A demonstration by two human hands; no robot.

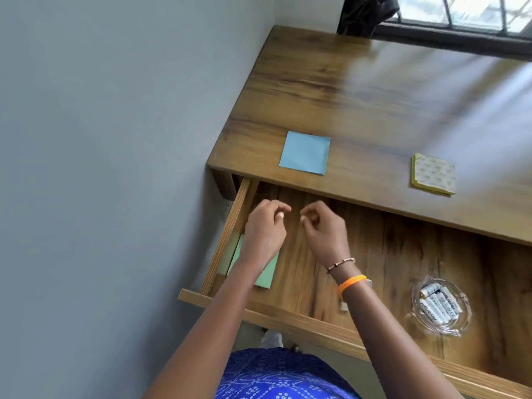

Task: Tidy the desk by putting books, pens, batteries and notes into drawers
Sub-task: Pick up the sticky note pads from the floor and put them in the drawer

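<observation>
Batteries (440, 305) and green notes (266, 273) sit in the open drawer (374, 272); both hands, left hand (263, 228) and right hand (324, 227), hover empty, fingers loosely curled. Blue note (305, 153) at twelve o'clock and yellow pad (433, 174) at two o'clock wait on the tabletop (374, 96).

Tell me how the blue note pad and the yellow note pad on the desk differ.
The blue note pad shows a plain blue face; the yellow note pad shows a pale printed sheet, with yellow only at its edges. The blue note pad lies near the desk's left end, above the open drawer's left part; the yellow note pad lies farther right. The yellow one looks thicker. Both are square, lie flat on the desk, and are not yet in the drawer.
</observation>
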